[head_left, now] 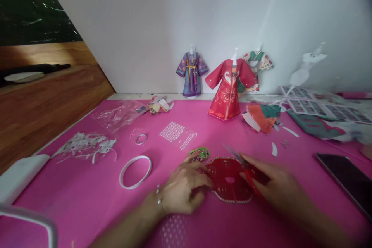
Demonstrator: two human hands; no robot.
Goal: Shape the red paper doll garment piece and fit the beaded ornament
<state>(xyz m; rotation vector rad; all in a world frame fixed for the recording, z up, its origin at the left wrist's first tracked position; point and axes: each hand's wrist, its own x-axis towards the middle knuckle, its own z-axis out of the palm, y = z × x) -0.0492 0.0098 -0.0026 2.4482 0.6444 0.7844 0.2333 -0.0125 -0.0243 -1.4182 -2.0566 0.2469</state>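
A red, bead-edged piece [225,190] with a small pink patch lies on the pink tabletop between my hands. My left hand [184,186], wearing a bracelet, rests on its left side with the fingers apart and partly bent. One finger of it reaches to a small green dish [205,152] of mixed beads. In my right hand [276,182] are red-handled scissors [250,180], held over the piece's right side. Their metal blades point up and left, slightly blurred. Whether the blades touch the piece, I cannot tell.
Doll dresses in purple [192,77] and red [226,93] stand at the back wall. Left lie a white ring [122,176], a smaller ring [136,139] and white scraps [78,145]. Ahead is a sheet of pearl dots [173,131]; a phone [345,178] lies right.
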